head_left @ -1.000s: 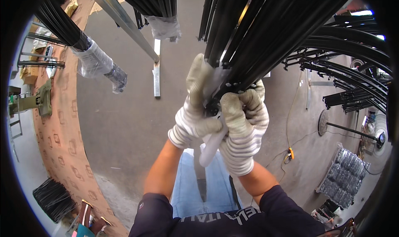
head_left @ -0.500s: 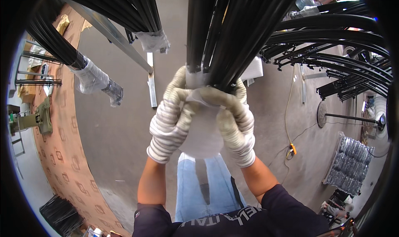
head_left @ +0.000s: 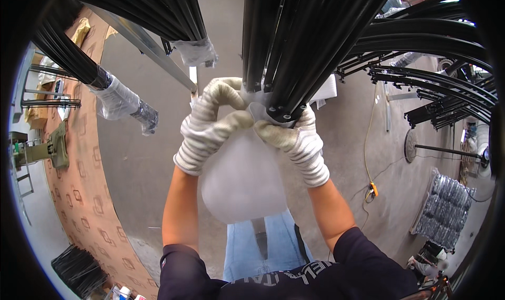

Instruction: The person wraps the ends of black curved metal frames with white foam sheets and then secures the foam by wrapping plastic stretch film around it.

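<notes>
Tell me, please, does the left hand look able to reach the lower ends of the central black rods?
Probably yes: the left hand is right beside the ends of the black rods. The right hand is on their other side, leaving the left side free; only the white sheet seems partly in between.

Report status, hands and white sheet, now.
Left hand at white sheet, near its top; right hand at ends of black tubes. Sheet hangs below tubes. Wrapped bundle far left, clear of hands.

The black tubes are cut off by the upper edge; the right hand is partly hidden, apparently behind them.
</notes>
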`<state>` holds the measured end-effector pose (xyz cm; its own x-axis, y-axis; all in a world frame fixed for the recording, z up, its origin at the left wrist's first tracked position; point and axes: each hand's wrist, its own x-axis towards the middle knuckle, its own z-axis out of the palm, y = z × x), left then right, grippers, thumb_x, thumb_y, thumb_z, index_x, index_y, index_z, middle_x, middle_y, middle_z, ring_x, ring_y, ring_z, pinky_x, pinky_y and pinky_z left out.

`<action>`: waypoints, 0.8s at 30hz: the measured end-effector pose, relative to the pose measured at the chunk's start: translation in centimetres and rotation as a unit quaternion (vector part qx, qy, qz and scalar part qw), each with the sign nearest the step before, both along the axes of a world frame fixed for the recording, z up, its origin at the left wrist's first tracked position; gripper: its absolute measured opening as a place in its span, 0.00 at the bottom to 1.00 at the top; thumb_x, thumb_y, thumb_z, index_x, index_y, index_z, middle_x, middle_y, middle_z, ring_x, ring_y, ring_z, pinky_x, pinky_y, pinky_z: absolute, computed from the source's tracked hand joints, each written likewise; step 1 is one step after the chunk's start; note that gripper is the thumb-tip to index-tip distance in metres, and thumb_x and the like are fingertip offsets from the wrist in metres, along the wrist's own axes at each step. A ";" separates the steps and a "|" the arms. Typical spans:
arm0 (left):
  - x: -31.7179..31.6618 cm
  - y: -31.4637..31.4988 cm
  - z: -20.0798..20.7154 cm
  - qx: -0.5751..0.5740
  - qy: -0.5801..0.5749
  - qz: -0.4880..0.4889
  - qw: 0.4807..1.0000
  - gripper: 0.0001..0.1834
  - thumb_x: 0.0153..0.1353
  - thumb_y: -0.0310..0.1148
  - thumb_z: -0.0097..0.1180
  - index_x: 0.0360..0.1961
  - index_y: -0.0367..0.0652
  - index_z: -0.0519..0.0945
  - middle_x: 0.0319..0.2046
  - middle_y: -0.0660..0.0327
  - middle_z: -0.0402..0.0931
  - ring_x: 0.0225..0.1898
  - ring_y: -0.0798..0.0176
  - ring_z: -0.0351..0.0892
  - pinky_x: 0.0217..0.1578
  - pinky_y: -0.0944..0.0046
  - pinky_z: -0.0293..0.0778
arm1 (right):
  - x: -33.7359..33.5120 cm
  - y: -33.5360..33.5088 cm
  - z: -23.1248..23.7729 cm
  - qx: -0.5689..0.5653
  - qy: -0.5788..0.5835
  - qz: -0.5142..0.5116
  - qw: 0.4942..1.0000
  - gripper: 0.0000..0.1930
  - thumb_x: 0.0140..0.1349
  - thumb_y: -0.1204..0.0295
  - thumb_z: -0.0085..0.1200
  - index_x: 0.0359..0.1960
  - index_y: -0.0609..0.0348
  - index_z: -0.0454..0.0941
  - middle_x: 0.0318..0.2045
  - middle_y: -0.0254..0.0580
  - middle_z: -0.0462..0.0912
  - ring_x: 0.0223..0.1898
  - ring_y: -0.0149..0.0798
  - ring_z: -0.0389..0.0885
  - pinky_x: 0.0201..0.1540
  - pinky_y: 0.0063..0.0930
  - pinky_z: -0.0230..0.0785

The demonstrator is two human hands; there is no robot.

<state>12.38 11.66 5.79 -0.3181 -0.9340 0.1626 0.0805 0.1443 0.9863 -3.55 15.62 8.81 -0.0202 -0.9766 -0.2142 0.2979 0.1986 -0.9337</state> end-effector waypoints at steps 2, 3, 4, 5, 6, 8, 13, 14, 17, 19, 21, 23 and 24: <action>0.2 1.8 1.3 -0.011 -0.077 -0.004 0.997 0.24 0.36 0.37 0.66 0.36 0.45 0.71 0.54 0.47 0.61 0.53 0.53 0.64 0.53 0.57 0.61 | 0.5 -0.1 -0.1 -0.013 -0.040 -0.003 0.999 0.10 0.43 0.75 0.61 0.29 0.56 0.76 0.27 0.26 0.78 0.27 0.20 0.75 0.31 0.14 0.71; -0.2 3.0 4.2 -0.106 -0.196 0.008 0.975 0.34 0.31 0.43 0.70 0.42 0.47 0.70 0.58 0.45 0.54 0.58 0.45 0.57 0.55 0.55 0.58 | 0.7 -0.4 -0.4 -0.016 -0.061 -0.026 0.998 0.08 0.44 0.74 0.60 0.27 0.55 0.76 0.26 0.24 0.78 0.26 0.19 0.75 0.30 0.14 0.71; -0.7 4.5 5.3 -0.123 -0.223 0.031 0.966 0.39 0.30 0.44 0.70 0.46 0.45 0.66 0.58 0.42 0.52 0.58 0.41 0.56 0.55 0.50 0.55 | 0.7 -0.6 -0.6 -0.018 -0.024 -0.024 0.999 0.06 0.44 0.73 0.59 0.26 0.55 0.76 0.24 0.23 0.78 0.24 0.19 0.75 0.28 0.14 0.70; -1.3 5.8 6.1 -0.138 -0.249 0.051 0.957 0.44 0.30 0.45 0.70 0.51 0.44 0.63 0.58 0.40 0.50 0.57 0.38 0.54 0.55 0.44 0.52 | 0.5 -0.8 -0.9 -0.019 0.016 -0.026 0.999 0.05 0.44 0.73 0.59 0.24 0.55 0.76 0.23 0.22 0.77 0.23 0.19 0.74 0.27 0.14 0.70; -1.7 6.8 7.0 -0.148 -0.273 0.070 0.948 0.50 0.29 0.46 0.70 0.55 0.43 0.60 0.57 0.37 0.49 0.57 0.35 0.52 0.55 0.39 0.49 | 0.2 -1.3 -1.2 -0.016 0.116 -0.010 0.993 0.05 0.44 0.73 0.58 0.23 0.55 0.76 0.21 0.22 0.77 0.21 0.19 0.74 0.25 0.15 0.69; -1.7 8.3 6.5 -0.128 -0.275 0.144 0.942 0.45 0.34 0.40 0.67 0.55 0.39 0.60 0.55 0.37 0.53 0.55 0.38 0.56 0.52 0.41 0.52 | 0.6 -1.3 -0.8 -0.031 0.244 0.033 0.969 0.05 0.43 0.73 0.58 0.22 0.56 0.75 0.19 0.22 0.76 0.19 0.20 0.73 0.23 0.16 0.68; 0.0 5.2 3.5 -0.001 -0.259 0.164 0.952 0.28 0.45 0.19 0.50 0.52 0.35 0.67 0.40 0.48 0.74 0.41 0.57 0.75 0.40 0.64 0.71 | 0.9 -1.2 0.9 -0.030 0.150 0.068 0.986 0.11 0.41 0.74 0.63 0.26 0.60 0.74 0.19 0.31 0.75 0.20 0.21 0.71 0.22 0.18 0.66; 0.3 4.5 3.9 0.037 -0.235 0.138 0.962 0.27 0.45 0.16 0.47 0.51 0.36 0.68 0.37 0.50 0.76 0.38 0.61 0.77 0.39 0.68 0.72 | 0.9 -1.1 1.6 -0.005 0.105 0.077 0.991 0.11 0.41 0.74 0.63 0.26 0.60 0.74 0.18 0.31 0.75 0.20 0.22 0.71 0.22 0.19 0.66; 1.5 3.6 3.4 0.078 -0.175 0.090 0.977 0.26 0.45 0.13 0.41 0.49 0.37 0.72 0.33 0.52 0.78 0.37 0.66 0.77 0.40 0.72 0.72 | 0.2 -1.8 1.0 -0.039 0.223 0.160 0.961 0.12 0.40 0.73 0.63 0.27 0.60 0.75 0.18 0.31 0.75 0.19 0.22 0.71 0.20 0.19 0.66; 1.9 3.1 3.4 0.087 -0.138 0.045 0.986 0.27 0.45 0.11 0.35 0.47 0.35 0.73 0.39 0.56 0.77 0.41 0.71 0.74 0.45 0.73 0.68 | 0.1 -2.6 0.5 -0.042 0.235 0.212 0.948 0.15 0.39 0.71 0.64 0.29 0.60 0.74 0.18 0.31 0.75 0.18 0.23 0.71 0.19 0.19 0.66; 2.1 2.6 4.1 0.068 -0.158 0.030 0.985 0.26 0.44 0.11 0.35 0.45 0.36 0.75 0.37 0.57 0.78 0.40 0.70 0.75 0.45 0.73 0.69 | 0.0 -2.4 1.8 0.040 0.110 0.238 0.964 0.20 0.36 0.70 0.66 0.33 0.59 0.73 0.20 0.30 0.74 0.20 0.24 0.71 0.21 0.20 0.66; 1.7 2.5 4.4 0.025 -0.141 0.026 0.989 0.22 0.45 0.12 0.39 0.40 0.36 0.77 0.36 0.57 0.79 0.39 0.69 0.76 0.42 0.72 0.71 | -0.5 -2.2 -0.2 -0.053 0.138 0.193 0.970 0.22 0.34 0.70 0.67 0.34 0.58 0.73 0.22 0.29 0.73 0.22 0.25 0.70 0.23 0.20 0.66; 1.6 2.2 4.3 0.037 -0.138 0.010 0.990 0.21 0.45 0.12 0.40 0.40 0.36 0.77 0.36 0.57 0.79 0.38 0.69 0.76 0.41 0.72 0.71 | -0.8 -2.1 -1.4 -0.100 0.151 0.168 0.969 0.23 0.33 0.70 0.68 0.34 0.58 0.73 0.23 0.29 0.73 0.23 0.25 0.70 0.24 0.21 0.66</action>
<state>14.02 13.89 10.10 -0.3225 -0.9466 0.0029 -0.1951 0.0695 0.9783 -4.35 13.51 7.37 0.2747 -0.9600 -0.0540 -0.0453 0.0431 -0.9980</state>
